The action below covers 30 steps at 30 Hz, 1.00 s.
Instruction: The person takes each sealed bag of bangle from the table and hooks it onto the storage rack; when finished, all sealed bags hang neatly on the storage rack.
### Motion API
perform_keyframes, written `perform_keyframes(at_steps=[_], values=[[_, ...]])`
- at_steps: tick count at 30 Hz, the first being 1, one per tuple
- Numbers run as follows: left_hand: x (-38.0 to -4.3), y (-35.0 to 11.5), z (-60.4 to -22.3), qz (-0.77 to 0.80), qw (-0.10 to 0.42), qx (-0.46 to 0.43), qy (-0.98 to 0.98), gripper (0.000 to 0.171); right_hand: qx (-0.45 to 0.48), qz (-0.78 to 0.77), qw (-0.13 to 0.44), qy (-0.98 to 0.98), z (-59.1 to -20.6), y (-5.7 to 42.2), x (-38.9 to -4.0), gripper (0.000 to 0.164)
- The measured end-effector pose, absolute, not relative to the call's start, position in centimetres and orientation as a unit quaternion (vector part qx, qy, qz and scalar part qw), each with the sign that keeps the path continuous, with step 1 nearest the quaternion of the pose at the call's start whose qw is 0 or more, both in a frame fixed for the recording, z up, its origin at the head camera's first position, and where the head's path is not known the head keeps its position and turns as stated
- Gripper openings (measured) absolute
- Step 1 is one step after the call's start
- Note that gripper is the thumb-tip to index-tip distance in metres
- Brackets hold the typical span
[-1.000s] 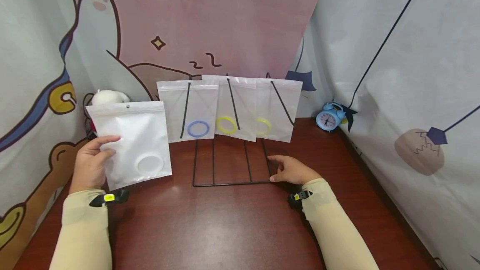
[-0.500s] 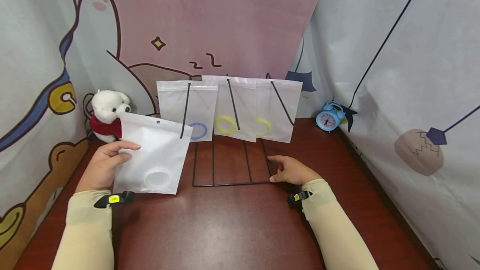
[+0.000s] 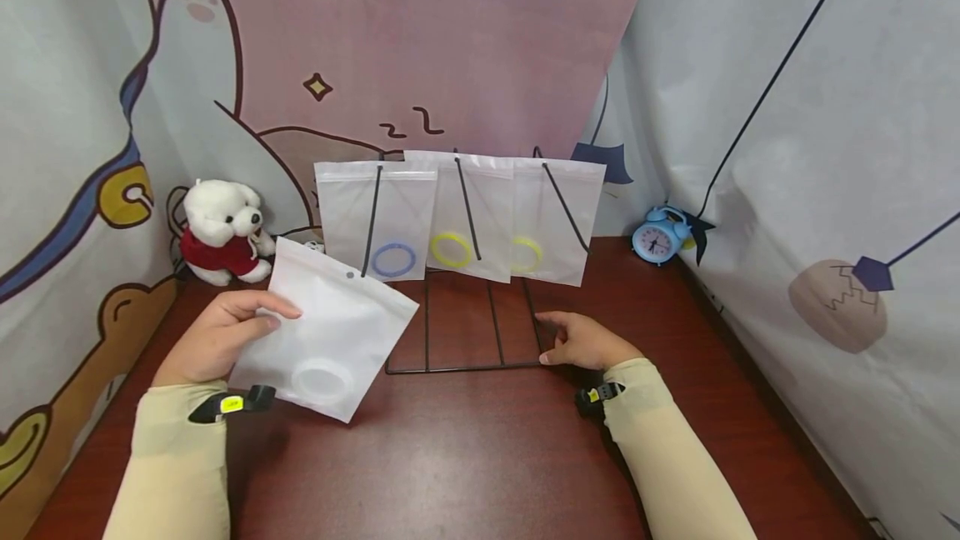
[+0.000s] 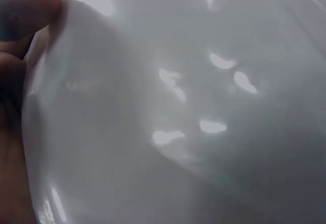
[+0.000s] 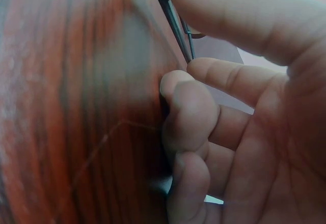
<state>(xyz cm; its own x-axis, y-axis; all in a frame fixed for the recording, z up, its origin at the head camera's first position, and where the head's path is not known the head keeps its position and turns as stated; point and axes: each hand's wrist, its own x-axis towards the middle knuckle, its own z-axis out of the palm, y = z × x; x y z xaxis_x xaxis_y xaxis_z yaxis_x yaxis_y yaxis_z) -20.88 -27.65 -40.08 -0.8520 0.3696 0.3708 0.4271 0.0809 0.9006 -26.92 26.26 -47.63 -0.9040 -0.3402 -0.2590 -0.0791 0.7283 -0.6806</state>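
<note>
A white zip bag (image 3: 330,327) with a punched hole in its top strip hangs tilted from my left hand (image 3: 217,336), which pinches its left edge between thumb and fingers. A pale ring (image 3: 322,377) shows through the bag's lower part. The bag fills most of the left wrist view, where my thumb (image 4: 30,10) lies on its edge. To the right, my right hand (image 3: 588,342) holds the front right corner of a black wire rack (image 3: 465,369). In the right wrist view, thumb and index finger meet the rack's wire (image 5: 175,28) and the other fingers curl near the table.
Three bags hang on the rack's prongs: one with a blue ring (image 3: 393,260), two with yellow rings (image 3: 451,250). A white toy bear (image 3: 225,227) in red sits at back left. A blue alarm clock (image 3: 656,236) stands at back right on the brown table (image 3: 435,465).
My left hand has moved right and slightly down with the bag, which has turned clockwise; its top right corner now leans toward the rack. The bear has come into sight. My right hand stays put.
</note>
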Motion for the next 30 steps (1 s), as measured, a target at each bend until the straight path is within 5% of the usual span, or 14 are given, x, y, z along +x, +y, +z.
perform_keyframes(at_steps=[30], values=[[-19.9, -26.1, -38.9, -0.588, 0.040, -0.289, -0.755, 0.032, -0.116, -0.348, 0.184, 0.912, -47.7, 26.3, -27.1, 0.079]])
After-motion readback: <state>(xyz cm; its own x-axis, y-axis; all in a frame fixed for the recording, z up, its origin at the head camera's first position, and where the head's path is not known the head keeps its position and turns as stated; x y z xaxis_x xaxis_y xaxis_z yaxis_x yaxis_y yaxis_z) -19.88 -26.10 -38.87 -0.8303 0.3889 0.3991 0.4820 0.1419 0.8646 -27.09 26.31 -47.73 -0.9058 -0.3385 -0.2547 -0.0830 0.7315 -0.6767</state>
